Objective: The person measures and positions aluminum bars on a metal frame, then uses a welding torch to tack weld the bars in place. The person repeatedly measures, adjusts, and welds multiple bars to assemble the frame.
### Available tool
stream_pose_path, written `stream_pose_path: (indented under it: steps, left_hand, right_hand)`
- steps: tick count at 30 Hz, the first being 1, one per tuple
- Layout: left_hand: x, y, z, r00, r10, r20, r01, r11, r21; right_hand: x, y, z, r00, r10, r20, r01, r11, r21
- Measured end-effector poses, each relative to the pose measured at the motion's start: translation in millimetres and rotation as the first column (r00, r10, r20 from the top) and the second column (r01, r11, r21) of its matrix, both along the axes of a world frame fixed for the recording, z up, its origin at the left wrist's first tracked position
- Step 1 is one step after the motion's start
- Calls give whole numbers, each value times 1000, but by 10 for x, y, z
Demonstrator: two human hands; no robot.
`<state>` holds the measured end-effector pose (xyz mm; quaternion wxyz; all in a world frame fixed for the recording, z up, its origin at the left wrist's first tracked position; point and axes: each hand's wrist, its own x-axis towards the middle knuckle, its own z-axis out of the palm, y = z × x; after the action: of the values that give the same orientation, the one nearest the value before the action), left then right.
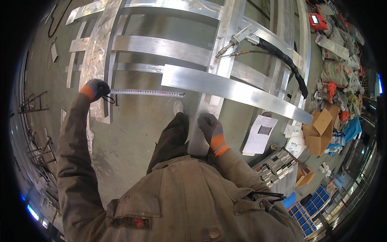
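My left hand (96,89), in a dark grey glove with an orange cuff, is closed around a tape measure at the left metal beam (96,60). The tape measure's blade (147,93) runs out to the right, and its free end hangs in the air short of the middle beam (204,105). Over that middle beam, my gloved right hand (210,127) is curled closed; whether anything is in its fingers is hidden. Just beyond it, a wide flat aluminium bar (238,93) lies slantwise across the frame.
A welding torch (238,40) with a black-wrapped cable (278,54) rests on the frame. Paper sheets (260,135) lie at my right, near stacked metal pieces (278,167). Farther right are an open cardboard box (320,129), sacks (332,72) and a red device (317,21).
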<state>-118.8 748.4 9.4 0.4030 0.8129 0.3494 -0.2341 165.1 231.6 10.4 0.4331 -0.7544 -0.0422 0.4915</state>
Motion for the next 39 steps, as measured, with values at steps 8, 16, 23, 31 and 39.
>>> stream_pose_path:
  steps: [8,16,23,31,39]
  left_hand:
    - [609,144,-182,995,10,101,0,995,-95]
    - [1175,-17,116,993,-110,-45,109,993,-34]
    - [1326,-67,127,982,-185,33,186,982,-29]
    - [1440,-132,253,973,-229,-38,227,973,-38]
    - [1550,-233,286,982,-173,-81,167,983,-76]
  right_hand:
    - [-159,-92,-157,953,65,297,-72,997,13]
    - [-172,-162,-297,965,30,259,-51,996,72]
    - [-154,-223,-435,948,84,307,-106,993,56]
    - [-138,-230,-415,990,-3,142,-5,998,57]
    - [-105,-191,-330,978,61,200,-65,998,14]
